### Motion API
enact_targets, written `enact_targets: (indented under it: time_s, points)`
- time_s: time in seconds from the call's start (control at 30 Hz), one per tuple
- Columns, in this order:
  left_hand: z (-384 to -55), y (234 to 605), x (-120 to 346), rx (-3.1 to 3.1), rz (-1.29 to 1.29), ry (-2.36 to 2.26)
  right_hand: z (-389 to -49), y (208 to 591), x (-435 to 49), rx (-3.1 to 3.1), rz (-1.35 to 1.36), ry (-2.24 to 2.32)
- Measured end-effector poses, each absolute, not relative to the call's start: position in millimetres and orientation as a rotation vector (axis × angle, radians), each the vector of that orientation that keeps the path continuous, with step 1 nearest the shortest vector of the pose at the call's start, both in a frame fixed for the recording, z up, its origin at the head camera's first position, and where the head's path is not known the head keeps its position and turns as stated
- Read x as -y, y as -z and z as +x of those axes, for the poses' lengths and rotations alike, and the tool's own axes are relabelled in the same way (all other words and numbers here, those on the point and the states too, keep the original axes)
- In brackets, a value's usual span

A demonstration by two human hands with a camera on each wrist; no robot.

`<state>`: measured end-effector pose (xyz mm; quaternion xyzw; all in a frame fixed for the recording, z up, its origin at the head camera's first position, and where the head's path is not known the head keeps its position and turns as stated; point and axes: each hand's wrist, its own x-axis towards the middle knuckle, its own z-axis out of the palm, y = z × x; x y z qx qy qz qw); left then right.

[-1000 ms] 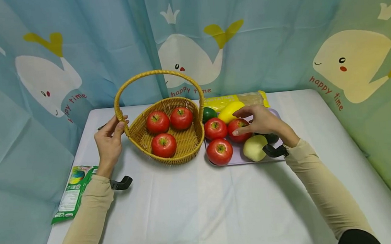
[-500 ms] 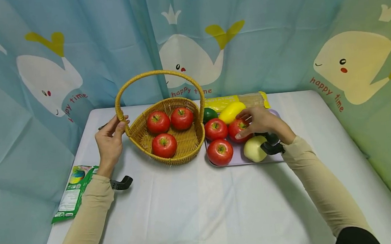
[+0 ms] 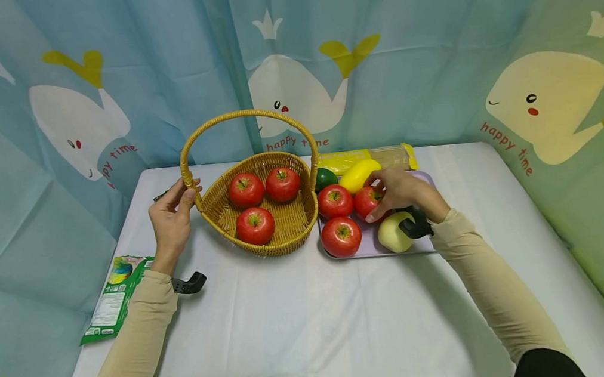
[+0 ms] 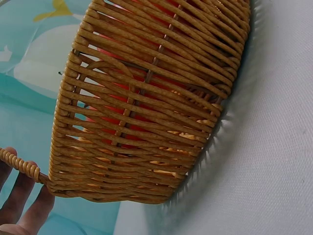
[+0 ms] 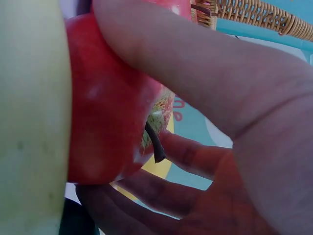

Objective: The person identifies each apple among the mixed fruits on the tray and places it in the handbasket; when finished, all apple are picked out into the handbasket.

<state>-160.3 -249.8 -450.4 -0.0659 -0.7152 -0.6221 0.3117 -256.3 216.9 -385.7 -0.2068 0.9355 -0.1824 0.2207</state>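
Observation:
My left hand (image 3: 171, 224) holds the left foot of the handle (image 3: 244, 113) of a woven basket (image 3: 289, 218). Three red apples (image 3: 255, 225) lie inside it. In the left wrist view, fingers touch the handle where it meets the wicker wall (image 4: 142, 98). Over a lavender tray (image 3: 369, 247), my right hand (image 3: 409, 191) grips a red apple (image 3: 366, 202) between thumb and fingers. The right wrist view has this apple (image 5: 105, 107) close up, stem toward the palm. Two more red apples (image 3: 341, 237) sit left of it, and a pale round fruit (image 3: 393, 234) in front.
A yellow fruit (image 3: 359, 176) and a dark green one (image 3: 325, 178) lie toward the tray's back. Behind them is a yellow packet (image 3: 343, 162) that seems to hold noodles. A green packet (image 3: 109, 304) lies by the left forearm. Curtains (image 3: 288, 34) hang behind the table.
My right hand has moved slightly left and closed its thumb and fingers onto the apple on the tray. The left hand keeps its hold on the basket handle.

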Motion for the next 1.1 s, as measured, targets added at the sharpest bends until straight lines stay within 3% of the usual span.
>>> enact_targets:
  time_s: [0.37, 1.1]
  points:
    - [-161.2, 451.6, 251.2, 1.901, -0.191, 1.631, -258.0, 387.3, -223.0, -2.589, -0.535, 0.57]
    - [-161.5, 451.3, 251.1, 1.907, -0.179, 1.625, -252.7, 375.8, -228.5, -2.543, -0.72, 0.993]
